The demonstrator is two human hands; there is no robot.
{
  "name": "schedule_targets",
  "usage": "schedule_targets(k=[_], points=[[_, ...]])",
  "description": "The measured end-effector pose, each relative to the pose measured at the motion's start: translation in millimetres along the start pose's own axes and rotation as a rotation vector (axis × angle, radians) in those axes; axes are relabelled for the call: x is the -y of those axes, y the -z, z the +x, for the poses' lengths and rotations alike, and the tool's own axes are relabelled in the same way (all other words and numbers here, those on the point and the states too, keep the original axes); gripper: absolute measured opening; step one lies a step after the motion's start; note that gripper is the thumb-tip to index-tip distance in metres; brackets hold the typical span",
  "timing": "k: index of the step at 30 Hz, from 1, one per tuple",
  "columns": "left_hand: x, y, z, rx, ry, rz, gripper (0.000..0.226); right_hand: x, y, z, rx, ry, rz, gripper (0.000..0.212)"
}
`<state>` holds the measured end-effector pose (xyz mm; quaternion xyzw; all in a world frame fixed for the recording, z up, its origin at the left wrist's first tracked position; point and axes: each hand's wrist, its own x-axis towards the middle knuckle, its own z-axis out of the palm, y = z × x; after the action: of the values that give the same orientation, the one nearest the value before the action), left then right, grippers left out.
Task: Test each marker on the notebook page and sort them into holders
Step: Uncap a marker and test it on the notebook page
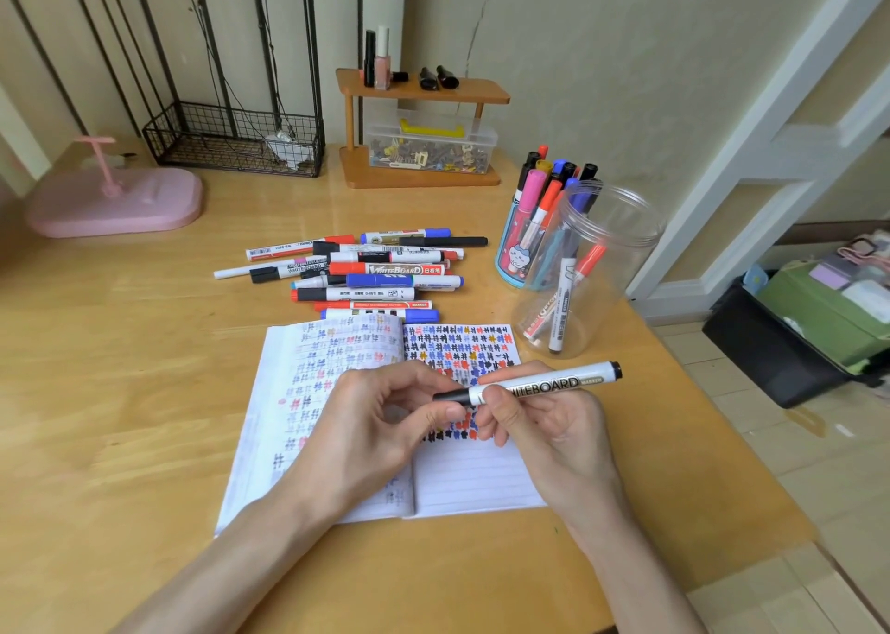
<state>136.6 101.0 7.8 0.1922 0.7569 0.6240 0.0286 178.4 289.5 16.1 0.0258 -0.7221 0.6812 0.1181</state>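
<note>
While the right hand [544, 426] grips a black whiteboard marker [549, 383] above the notebook [474, 482], fingers [445, 413] of the left hand [375, 426] pinch its cap [451, 396].

a light wooden table [120, 392] with a smooth yellowish top carries everything. toward its front lies an open lined paper notebook [472, 479], its pages covered in black, blue and red marks. just behind it lies a loose heap of red, blue and black whiteboard markers [366, 277], all on their sides. to the right stand 2 holders close together: a clear plastic jar [621, 258] and a blue cartoon-printed cup [510, 258], both with markers inside. at the back stand a small 2-tier wooden stand [424, 181], a black wire basket [231, 147] and a pink plastic base [120, 200] with a thin post.
</note>
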Motion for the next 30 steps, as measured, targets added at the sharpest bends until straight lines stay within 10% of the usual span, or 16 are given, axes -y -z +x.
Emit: schedule_targets(k=[11, 19, 30], points=[[-14.5, -7.8, -0.9, -0.062, -0.078, -0.037, 0.022, 22.8, 10.2, 8.3, -0.039, -0.033, 0.116, 0.027], [-10.3, 1.3, 3.1, -0.248, -0.029, 0.025, 0.009, 8.2, 10.4, 9.1, -0.256, 0.133, -0.046, 0.079], [-19.3, -1.6, -1.0, -0.041, 0.008, -0.242, 0.021, 5.1, 2.1, 19.5, -0.193, 0.523, -0.526, 0.023]])
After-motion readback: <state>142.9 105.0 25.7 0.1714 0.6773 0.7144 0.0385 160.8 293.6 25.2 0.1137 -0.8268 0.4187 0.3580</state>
